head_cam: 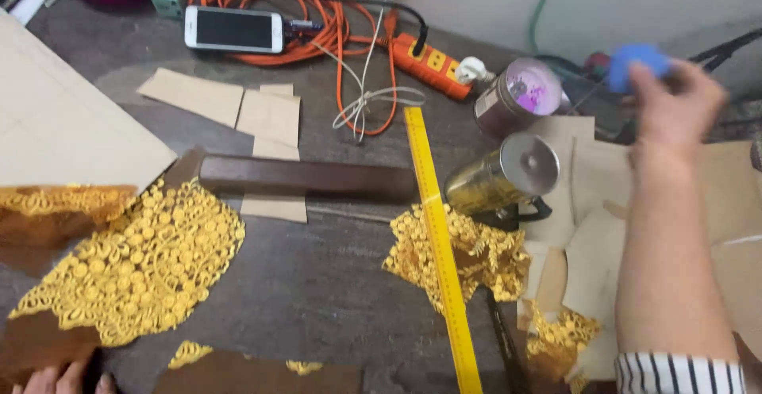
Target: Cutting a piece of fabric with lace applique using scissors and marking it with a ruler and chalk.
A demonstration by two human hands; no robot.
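Right hand [675, 96] is up at the far right of the desk [317, 283], arm stretched out, striped cuff [675, 374] at the bottom edge, and its grip is clenched round a blue lid [635, 59], blurred, held above the clutter near a dark cable [726, 49]. Just left of it stands an open tin [520, 92] with a purple inside, and in front of that a gold tin [500, 180] lies on its side, silver end facing us. Left hand [55, 380] only peeks in at the bottom left corner, fingertips pressing on brown fabric [36, 346] with gold lace [143, 259]; grip there I cannot tell, too little shows. A yellow ruler [440, 251] runs down the middle, crossing a smaller lace piece [476, 255]. A dark wooden bar [305, 178] lies across, touching the ruler's left edge. Card scraps [238, 104] sit behind it, more card [587, 227] under the right arm. At the back, a phone [234, 29] rests on a coiled orange cord [317, 13], with an orange power strip [429, 65] beside it.
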